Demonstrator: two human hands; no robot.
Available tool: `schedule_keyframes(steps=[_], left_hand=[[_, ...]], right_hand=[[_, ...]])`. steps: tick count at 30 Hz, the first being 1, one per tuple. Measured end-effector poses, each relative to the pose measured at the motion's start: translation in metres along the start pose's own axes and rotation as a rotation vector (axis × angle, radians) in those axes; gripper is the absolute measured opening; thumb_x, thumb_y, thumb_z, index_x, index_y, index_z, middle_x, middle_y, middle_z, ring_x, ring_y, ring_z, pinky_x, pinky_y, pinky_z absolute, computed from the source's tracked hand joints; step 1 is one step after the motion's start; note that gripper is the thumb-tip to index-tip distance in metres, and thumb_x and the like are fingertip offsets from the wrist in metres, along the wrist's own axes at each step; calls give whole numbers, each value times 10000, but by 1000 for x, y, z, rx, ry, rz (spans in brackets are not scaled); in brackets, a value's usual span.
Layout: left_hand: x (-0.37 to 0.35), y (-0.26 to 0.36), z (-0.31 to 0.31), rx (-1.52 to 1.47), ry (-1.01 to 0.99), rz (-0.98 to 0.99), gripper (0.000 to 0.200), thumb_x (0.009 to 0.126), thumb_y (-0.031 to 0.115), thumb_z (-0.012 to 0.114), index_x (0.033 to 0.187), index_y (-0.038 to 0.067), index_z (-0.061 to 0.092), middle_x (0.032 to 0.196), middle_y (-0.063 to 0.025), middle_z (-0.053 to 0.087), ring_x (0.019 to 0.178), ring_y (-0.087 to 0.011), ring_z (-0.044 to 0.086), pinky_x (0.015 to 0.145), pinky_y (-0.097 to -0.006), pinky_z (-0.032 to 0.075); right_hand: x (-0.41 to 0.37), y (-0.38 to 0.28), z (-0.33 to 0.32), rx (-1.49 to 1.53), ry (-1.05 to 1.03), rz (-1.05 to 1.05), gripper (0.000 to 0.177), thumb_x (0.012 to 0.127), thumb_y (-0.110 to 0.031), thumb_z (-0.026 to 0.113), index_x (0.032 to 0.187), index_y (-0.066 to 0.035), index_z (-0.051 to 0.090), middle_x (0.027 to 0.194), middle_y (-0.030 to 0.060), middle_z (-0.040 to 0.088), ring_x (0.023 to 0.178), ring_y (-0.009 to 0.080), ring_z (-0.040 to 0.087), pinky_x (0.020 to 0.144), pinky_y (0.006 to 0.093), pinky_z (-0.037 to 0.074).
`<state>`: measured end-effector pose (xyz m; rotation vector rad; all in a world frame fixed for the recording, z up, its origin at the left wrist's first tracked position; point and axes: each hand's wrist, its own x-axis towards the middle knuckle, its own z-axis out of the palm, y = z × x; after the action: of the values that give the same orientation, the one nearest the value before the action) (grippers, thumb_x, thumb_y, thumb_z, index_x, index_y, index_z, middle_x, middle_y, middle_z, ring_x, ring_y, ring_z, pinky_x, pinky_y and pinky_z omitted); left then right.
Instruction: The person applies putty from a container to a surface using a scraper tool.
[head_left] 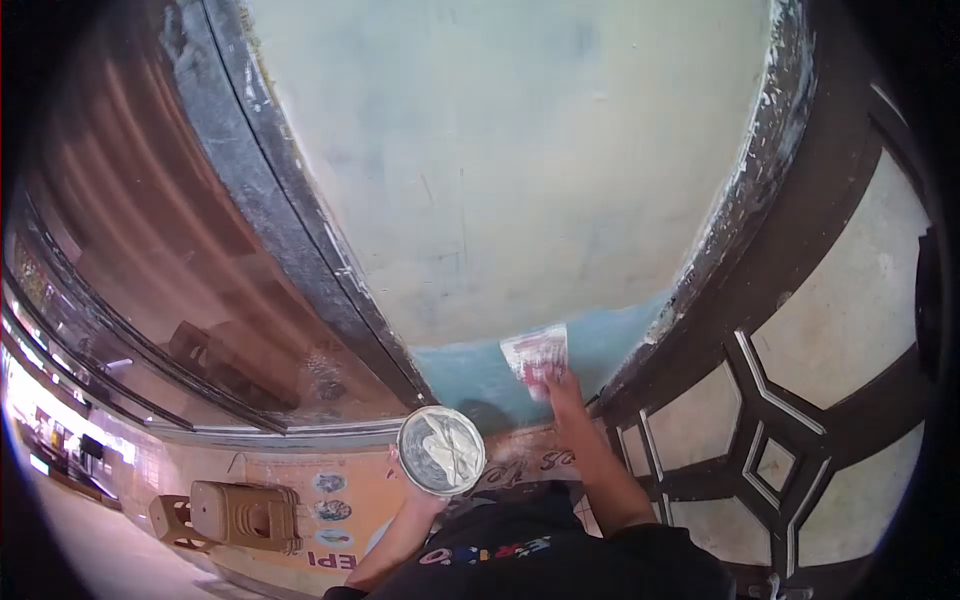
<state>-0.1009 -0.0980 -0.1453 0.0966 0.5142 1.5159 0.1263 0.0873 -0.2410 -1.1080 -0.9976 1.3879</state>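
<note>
My left hand (422, 492) is closed around the side of a round tub (403, 462), held at waist height. Pale, creamy putty (445, 450) lies inside the tub, streaked and heaped. In front of me, my right hand (551, 383) grips a wide putty knife (536, 350), its blade smeared with white. The blade is up against the lower part of the wall (500, 180). Cream-coloured coating covers most of that wall, while a blue-green strip (455, 372) shows along its bottom.
A dark frame (270, 170) with glass borders the wall on the left; a dark panelled door or grille (740, 440) stands on the right. Brown stacked plastic chairs (240, 515) are at the lower left, beside an orange printed banner (335, 495).
</note>
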Motion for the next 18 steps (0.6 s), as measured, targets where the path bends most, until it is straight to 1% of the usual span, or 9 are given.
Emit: schedule_keyframes(steps=[2,5,6,8,10,14,16,17,18], left_hand=[[1,-6,5,8,10,-22,870,781,788,361,1396,176,418,1418,-88,440,1264,-347,448,1023,-543,387],[4,-17,13,14,18,-51,875,778,791,359,1396,175,418,1418,-89,440,1264,-347,449,1023,-543,386],[4,-20,14,19,19,-59,875,778,791,359,1396,175,418,1418,-89,440,1264,-347,449,1023,-543,386],[7,-26,19,-1,-5,-52,876,780,789,349,1388,164,430,1406,-99,452,1256,-351,456,1016,-550,388],[9,-29,22,-51,-107,-86,872,781,779,357,1379,150,440,1392,-108,468,1245,-354,466,1005,-553,396],[14,-37,29,-48,-79,-85,871,779,777,365,1377,148,440,1390,-109,469,1243,-353,468,1003,-549,400],[14,-44,32,-43,-54,-95,870,777,776,371,1376,148,441,1389,-109,470,1242,-352,470,1001,-546,403],[16,-47,36,-40,-47,-99,870,777,775,374,1375,147,441,1388,-109,470,1241,-352,471,1000,-544,404],[19,-52,40,10,-53,-51,859,780,771,382,1368,149,447,1385,-107,472,1237,-350,474,999,-536,407]], right_hand=[[16,-48,10,109,-82,-165,297,970,-232,545,1183,-25,539,1013,52,639,854,128,614,712,301,513],[40,-66,11,152,-89,-178,285,969,-259,550,1132,-26,563,980,57,652,821,122,622,707,302,512],[42,-53,4,53,-71,-145,290,965,-290,555,1107,-38,576,948,51,654,786,122,626,696,295,515],[36,4,-19,-39,-35,41,277,957,-279,572,1121,-57,578,950,53,651,770,125,624,653,292,524],[15,44,-35,-127,97,129,336,956,-307,567,1081,4,590,926,33,636,816,121,573,684,303,489],[2,43,-60,-50,-20,82,323,962,-298,556,1070,5,585,946,48,636,798,116,578,679,301,494],[6,-33,-56,41,-79,-10,304,966,-291,548,1065,-5,578,909,58,627,724,116,582,620,295,488],[18,-53,-56,42,-75,-10,304,966,-291,548,1065,-5,578,909,58,627,724,116,582,620,295,488],[31,-72,-58,25,-27,-66,257,965,-254,552,1082,-26,574,894,54,630,682,111,588,569,275,478]])
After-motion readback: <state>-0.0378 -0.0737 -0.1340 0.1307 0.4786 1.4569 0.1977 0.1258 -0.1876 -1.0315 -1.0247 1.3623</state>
